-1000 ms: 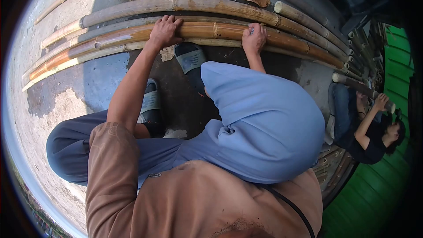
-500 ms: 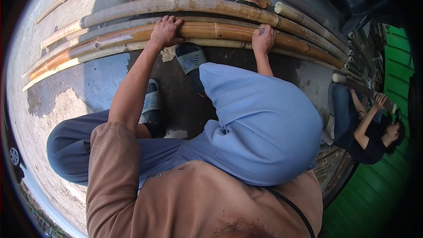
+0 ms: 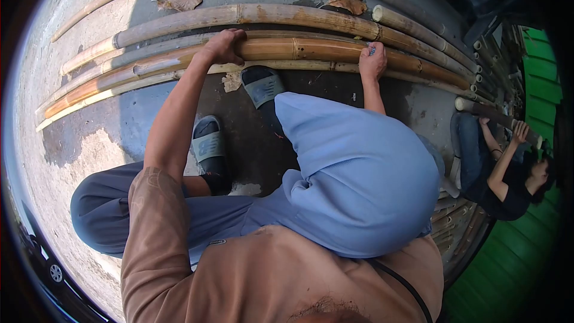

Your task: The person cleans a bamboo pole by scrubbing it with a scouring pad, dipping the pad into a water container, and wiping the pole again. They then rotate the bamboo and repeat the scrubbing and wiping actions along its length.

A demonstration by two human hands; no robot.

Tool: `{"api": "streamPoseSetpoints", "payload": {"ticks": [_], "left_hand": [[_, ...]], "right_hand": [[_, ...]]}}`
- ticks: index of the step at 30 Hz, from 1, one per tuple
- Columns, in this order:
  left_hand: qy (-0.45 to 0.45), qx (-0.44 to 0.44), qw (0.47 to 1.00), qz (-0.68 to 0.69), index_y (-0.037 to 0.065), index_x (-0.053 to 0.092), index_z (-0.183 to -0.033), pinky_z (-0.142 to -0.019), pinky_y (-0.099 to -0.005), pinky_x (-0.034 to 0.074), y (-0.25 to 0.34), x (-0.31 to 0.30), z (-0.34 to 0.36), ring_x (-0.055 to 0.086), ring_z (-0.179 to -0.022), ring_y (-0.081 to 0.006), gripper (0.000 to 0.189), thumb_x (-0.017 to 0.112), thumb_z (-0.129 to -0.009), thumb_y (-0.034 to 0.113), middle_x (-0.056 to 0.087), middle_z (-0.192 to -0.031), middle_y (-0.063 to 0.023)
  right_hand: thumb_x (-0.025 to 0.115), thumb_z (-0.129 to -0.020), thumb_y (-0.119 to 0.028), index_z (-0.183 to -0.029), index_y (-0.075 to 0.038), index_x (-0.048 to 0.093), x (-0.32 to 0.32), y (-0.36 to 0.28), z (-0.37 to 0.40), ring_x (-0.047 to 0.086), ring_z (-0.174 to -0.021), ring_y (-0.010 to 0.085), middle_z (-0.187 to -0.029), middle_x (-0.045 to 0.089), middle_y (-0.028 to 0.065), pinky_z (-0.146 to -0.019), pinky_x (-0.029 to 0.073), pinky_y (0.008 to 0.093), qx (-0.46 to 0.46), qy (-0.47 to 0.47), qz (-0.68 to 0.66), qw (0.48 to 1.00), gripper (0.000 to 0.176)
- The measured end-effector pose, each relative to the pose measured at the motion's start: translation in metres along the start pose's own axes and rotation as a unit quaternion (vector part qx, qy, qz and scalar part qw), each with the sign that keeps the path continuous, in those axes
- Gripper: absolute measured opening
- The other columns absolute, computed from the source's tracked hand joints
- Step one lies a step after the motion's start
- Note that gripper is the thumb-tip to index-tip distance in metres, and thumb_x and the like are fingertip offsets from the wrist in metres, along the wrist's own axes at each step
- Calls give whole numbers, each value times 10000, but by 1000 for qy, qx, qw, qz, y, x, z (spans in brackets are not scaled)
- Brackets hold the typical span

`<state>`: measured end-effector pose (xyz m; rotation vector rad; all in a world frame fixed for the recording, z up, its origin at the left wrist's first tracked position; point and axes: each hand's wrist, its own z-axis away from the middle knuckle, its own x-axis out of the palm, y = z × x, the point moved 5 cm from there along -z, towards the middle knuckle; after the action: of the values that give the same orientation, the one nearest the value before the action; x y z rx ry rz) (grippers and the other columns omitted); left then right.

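A long, shiny brown bamboo pole (image 3: pixel 269 49) lies crosswise in front of me. My left hand (image 3: pixel 223 48) is curled over it left of the middle, thumb on the near side. Further right, my right hand (image 3: pixel 373 63) rests against the same pole, closed in a fist. A small bluish object shows between its fingers, too covered to name. A thinner pale bamboo pole (image 3: pixel 305 65) runs along the near side. Behind lies a thicker weathered bamboo pole (image 3: pixel 209 17).
My sandals (image 3: pixel 263 87) are close to the poles. Dry leaves (image 3: pixel 348 1) lie beyond them. At right a person (image 3: pixel 508 173) holds a bamboo length (image 3: pixel 499 121) near stacked bamboo and a green corrugated sheet (image 3: pixel 541 66). A parked car (image 3: pixel 48 263) is far left.
My right hand has slid right along the pole, its fist turning so more of the bluish object shows. My left hand stays in about the same place on the pole. The view has shifted slightly.
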<state>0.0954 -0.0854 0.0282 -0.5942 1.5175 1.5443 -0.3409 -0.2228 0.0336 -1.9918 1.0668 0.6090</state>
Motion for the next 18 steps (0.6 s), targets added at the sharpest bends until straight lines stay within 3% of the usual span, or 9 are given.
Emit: {"api": "streamPoseSetpoints", "payload": {"ticks": [2, 5, 7, 9, 11, 12, 14, 15, 18], "left_hand": [[-52, -29, 997, 40, 0, 679, -1256, -1025, -462, 547, -3, 4, -1, 673, -1165, -419, 746, 959, -613, 254, 719, -1198, -225], [-57, -29, 998, 13, 0, 666, -1318, -1036, -464, 542, -8, 6, -3, 675, -1175, -414, 781, 944, -650, 294, 714, -1247, -231], [-65, -34, 997, 19, 1, 647, -1333, -1046, -473, 534, -12, 4, -2, 664, -1192, -423, 791, 930, -671, 327, 709, -1258, -233], [-65, -42, 997, 4, 5, 627, -1345, -1058, -483, 523, -14, 6, 1, 651, -1210, -431, 803, 916, -687, 365, 704, -1268, -232], [-46, -59, 997, -32, 13, 606, -1354, -1074, -492, 510, -11, 7, 5, 636, -1231, -437, 819, 901, -701, 410, 699, -1277, -230], [-48, -41, 995, -79, 40, 567, -1411, -1108, -485, 489, -10, 11, 5, 619, -1263, -424, 903, 879, -712, 519, 691, -1296, -218], [-17, -28, 993, -109, 49, 571, -1386, -1104, -500, 487, -1, 14, 9, 606, -1281, -423, 871, 886, -706, 492, 659, -1329, -220], [0, -20, 992, -124, 53, 573, -1374, -1101, -507, 486, 11, 11, 10, 600, -1290, -423, 855, 889, -703, 479, 643, -1345, -221], [-10, -56, 990, -132, 71, 569, -1382, -1111, -512, 481, 18, 9, 7, 594, -1293, -417, 915, 914, -673, 534, 612, -1335, -189]], "right_hand": [[633, -828, -69, -956, -49, 641, 8, -38, 13, 651, -923, 438, -915, 688, 184, -855, 523, 543, 2, -27, -20, 999, 130], [641, -820, -46, -940, -56, 621, 24, -160, 44, 650, -945, 414, -934, 672, 162, -943, 510, 526, -102, -70, -154, 980, 122], [651, -823, -42, -946, -53, 613, 44, -186, 60, 660, -965, 406, -959, 678, 158, -965, 517, 507, -157, -113, -190, 962, 130], [664, -822, -53, -960, -56, 627, 27, -173, 43, 667, -966, 402, -969, 692, 154, -929, 532, 497, -136, -137, -220, 956, 143], [668, -826, -76, -948, -62, 664, 17, -115, 26, 675, -943, 410, -960, 706, 158, -847, 555, 499, -63, -93, -123, 986, 123], [655, -835, -85, -953, -65, 675, 14, -71, 18, 678, -929, 416, -956, 711, 163, -818, 560, 505, -30, -65, -66, 995, 121], [649, -869, -143, -995, -81, 690, -4, 5, 0, 691, -897, 436, -961, 718, 176, -802, 564, 517, 11, -28, -1, 1000, 147], [644, -867, -138, -989, -82, 688, -14, 18, -6, 688, -899, 437, -959, 716, 174, -805, 559, 528, 50, -22, 20, 998, 141], [634, -833, -94, -936, -68, 665, 7, -9, 2, 660, -906, 424, -922, 702, 161, -817, 537, 546, -13, -14, 40, 999, 110]]}}
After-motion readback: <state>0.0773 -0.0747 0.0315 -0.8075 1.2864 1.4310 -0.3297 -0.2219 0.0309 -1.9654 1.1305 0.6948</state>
